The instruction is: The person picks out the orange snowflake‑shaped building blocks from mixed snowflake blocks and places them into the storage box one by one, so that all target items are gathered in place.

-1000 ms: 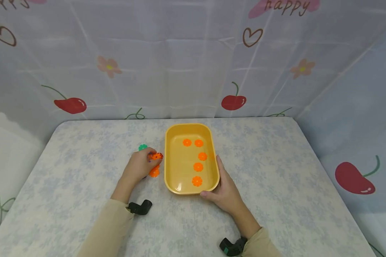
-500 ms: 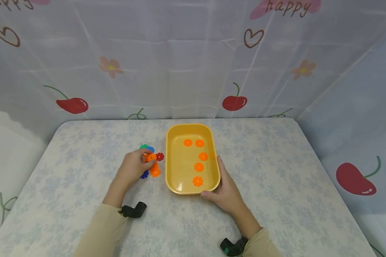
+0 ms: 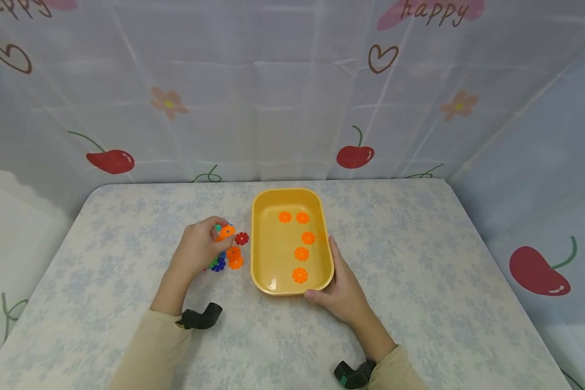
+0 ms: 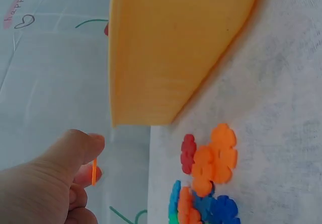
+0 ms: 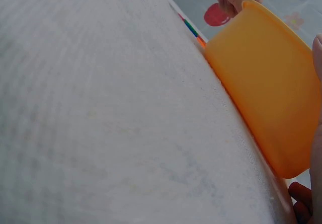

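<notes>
My left hand (image 3: 198, 245) pinches an orange flower-shaped plastic piece (image 3: 227, 232) between thumb and fingertips, left of the yellow tray (image 3: 255, 244). In the left wrist view that orange piece shows edge-on as a thin strip, lifted off the table. Below and around the hand lies a small pile of flower pieces: a red piece (image 3: 241, 238), a dark blue piece (image 3: 218, 264) and orange, green and lighter blue ones. Part of the pile is hidden by the hand. My right hand (image 3: 342, 290) grips the tray at its near right corner, thumb on the near rim. Several orange pieces lie inside the tray.
A table (image 3: 443, 303) with a pale blue-patterned cover carries everything. Behind it hangs a curtain (image 3: 292, 108) printed with cherries and flowers. A black wrist device (image 3: 201, 316) sits on my left wrist, and another (image 3: 355, 375) on my right.
My left hand has drawn back slightly left from the tray side, uncovering more of the pile, and has lifted an orange piece. The right hand and tray stay put.
</notes>
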Demonstrator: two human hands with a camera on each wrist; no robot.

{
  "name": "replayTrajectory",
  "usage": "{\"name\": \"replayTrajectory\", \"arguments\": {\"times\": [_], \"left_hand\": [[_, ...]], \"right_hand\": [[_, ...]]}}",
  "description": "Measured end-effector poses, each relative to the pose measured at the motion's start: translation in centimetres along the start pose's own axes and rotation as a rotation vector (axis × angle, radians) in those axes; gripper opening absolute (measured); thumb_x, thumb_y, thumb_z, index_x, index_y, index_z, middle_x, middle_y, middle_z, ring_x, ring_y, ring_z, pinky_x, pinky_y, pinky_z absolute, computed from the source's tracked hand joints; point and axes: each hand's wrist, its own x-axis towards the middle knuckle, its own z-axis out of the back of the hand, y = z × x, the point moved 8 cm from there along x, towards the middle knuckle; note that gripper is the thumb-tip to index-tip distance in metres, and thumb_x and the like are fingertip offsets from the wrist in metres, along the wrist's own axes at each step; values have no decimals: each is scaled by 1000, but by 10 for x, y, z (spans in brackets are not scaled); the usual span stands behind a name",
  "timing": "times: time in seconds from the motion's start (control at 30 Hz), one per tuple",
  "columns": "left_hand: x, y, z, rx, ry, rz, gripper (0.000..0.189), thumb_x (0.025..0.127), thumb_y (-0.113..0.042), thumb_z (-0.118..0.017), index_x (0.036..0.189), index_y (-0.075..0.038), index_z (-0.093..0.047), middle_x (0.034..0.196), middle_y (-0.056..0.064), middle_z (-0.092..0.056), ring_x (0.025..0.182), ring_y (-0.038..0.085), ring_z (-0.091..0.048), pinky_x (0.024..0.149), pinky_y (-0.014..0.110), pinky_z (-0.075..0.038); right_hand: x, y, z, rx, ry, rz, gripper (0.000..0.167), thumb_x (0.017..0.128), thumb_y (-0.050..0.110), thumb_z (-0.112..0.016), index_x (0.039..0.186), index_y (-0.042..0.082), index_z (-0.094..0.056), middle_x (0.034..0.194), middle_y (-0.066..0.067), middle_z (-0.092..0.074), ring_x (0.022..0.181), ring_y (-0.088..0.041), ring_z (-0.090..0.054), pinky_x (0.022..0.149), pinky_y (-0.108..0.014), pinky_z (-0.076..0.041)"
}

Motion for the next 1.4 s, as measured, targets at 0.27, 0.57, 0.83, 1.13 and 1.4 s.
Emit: {"name": "replayTrajectory", "arguments": {"times": [0.27,0.57,0.83,1.13,1.4], "left_hand": [[2,-43,2,-73,19,-72,37,89,-31,-74,117,-10,-64,65,2,-41,50,15,-34,48,25,-30],[19,-99,-22,-53,125,-142,38,90,-32,-73,119,-8,-65,64,1,-38,52,15,-33,50,25,-29],[41,-106,-56,39,245,-85,40,90,-32,-74,122,-8,-65,68,3,-49,65,18,-48,58,26,-40],[53,-108,-75,52,255,-79,37,90,-32,-73,119,-9,-67,100,6,-68,75,19,-56,68,27,-49],[63,-103,-95,63,282,-52,37,90,-29,-74,120,-8,-67,116,7,-68,89,21,-59,85,31,-54]], "right_hand": [[-1,-1,1,-10,-3,-22,127,73,37,-88,159,32,5,166,2,-15,147,-21,-34,114,-53,-32],[0,0,-1,2,5,-5,126,74,27,-87,159,31,6,167,2,-14,146,-21,-37,114,-47,-36],[1,3,-2,9,21,-7,125,76,24,-86,159,32,7,166,0,-17,142,-20,-42,111,-48,-39],[1,5,0,-6,7,-26,126,74,24,-88,159,33,5,165,0,-19,142,-21,-42,111,-53,-37],[-1,1,1,-18,4,-38,127,73,27,-88,159,34,5,165,3,-18,145,-21,-38,113,-53,-35]]}}
